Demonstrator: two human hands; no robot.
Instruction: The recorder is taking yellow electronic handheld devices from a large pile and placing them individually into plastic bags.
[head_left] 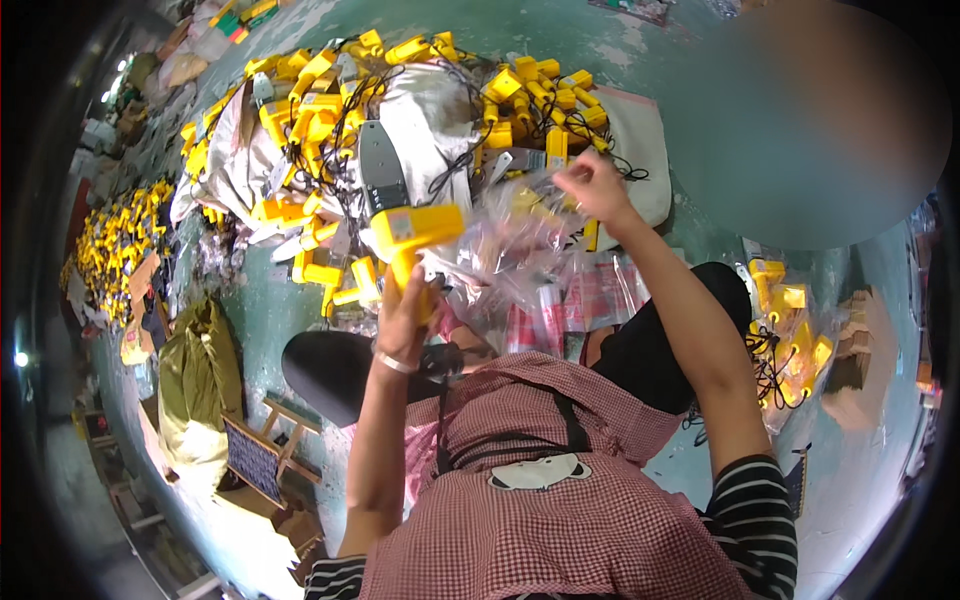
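My left hand (400, 325) is wrapped round the yellow handle of a pipe welder (418, 228) and holds it up, its long flat grey plate pointing away from me. To the right, my right hand (597, 190) is raised with thumb and fingers pinched together. They meet the upper edge of a clear plastic bag (525, 215), which looks blurred and crumpled between my hands. More clear bags (600, 290) with red print lie over my lap and the floor just in front. Dark cord shows below my left hand, partly hidden by the wrist.
Piled ahead on white sacks (425, 100) are several yellow pipe welders (310, 115) with black cords. A second heap (125, 240) lies far left. Bagged welders (790, 330) and torn cardboard (860, 360) sit at right. A green sack (198, 370) and small wooden stool (265, 455) stand at left.
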